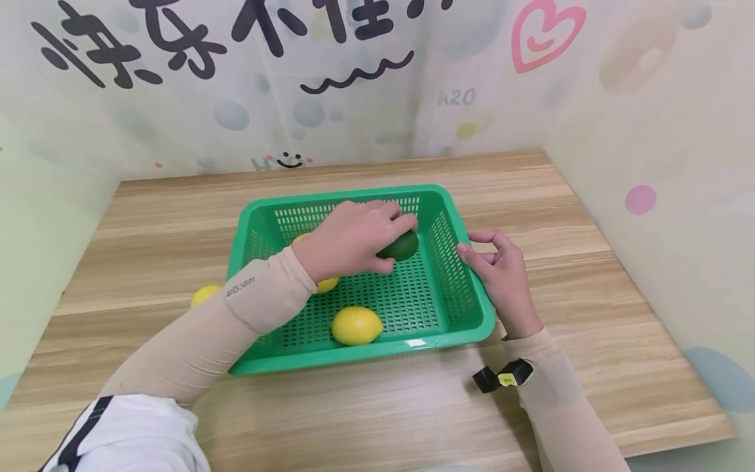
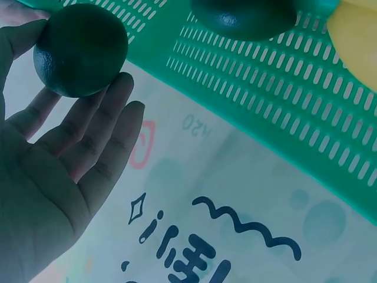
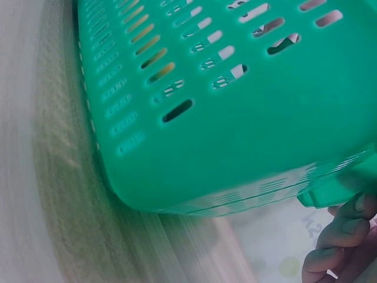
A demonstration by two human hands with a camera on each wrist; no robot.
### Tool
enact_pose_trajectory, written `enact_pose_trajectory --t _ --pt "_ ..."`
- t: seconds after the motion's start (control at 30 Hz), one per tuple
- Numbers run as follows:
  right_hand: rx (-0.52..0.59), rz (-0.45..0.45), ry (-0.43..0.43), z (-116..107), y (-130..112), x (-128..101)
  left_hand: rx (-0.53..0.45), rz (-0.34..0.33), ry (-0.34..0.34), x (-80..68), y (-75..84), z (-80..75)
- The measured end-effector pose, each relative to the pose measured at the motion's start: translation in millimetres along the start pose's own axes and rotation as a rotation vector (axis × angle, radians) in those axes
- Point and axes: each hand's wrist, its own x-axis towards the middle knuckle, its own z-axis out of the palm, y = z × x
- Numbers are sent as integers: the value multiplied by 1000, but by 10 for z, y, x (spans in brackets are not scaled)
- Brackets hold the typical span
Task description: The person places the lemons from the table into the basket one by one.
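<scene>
My left hand [image 1: 354, 239] is over the middle of the green plastic basket [image 1: 466, 262], its thumb and fingers holding a dark green avocado [image 1: 402, 246]. The left wrist view shows the avocado [image 2: 81, 50] at the fingertips. A second dark green fruit [image 2: 244, 17] lies inside the basket there, hidden in the head view. Several lemons are in the basket: one lemon [image 1: 356, 326] near the front wall, another [image 1: 328, 285] partly under my left wrist, and a sliver of one farther back. My right hand [image 1: 504, 278] grips the basket's right rim, thumb on top.
Another lemon [image 1: 205, 295] sits outside the basket on its left, partly covered by my left forearm. The wooden table [image 1: 590, 341] extends around the basket, with a printed wall [image 1: 366, 124] behind it. A black wrist camera [image 1: 501, 377] is strapped to my right wrist.
</scene>
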Motion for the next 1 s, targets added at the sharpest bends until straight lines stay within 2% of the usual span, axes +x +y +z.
enact_pose_trajectory --t 0.23,0.53,1.0 --pt "7 7 -1 6 6 -4 31 -6 -64 12 15 75" --pt "-7 11 3 -2 12 6 35 -15 -112 48 19 144" --pt "-10 -2 -7 -10 15 1 41 -7 -222 185 13 307"
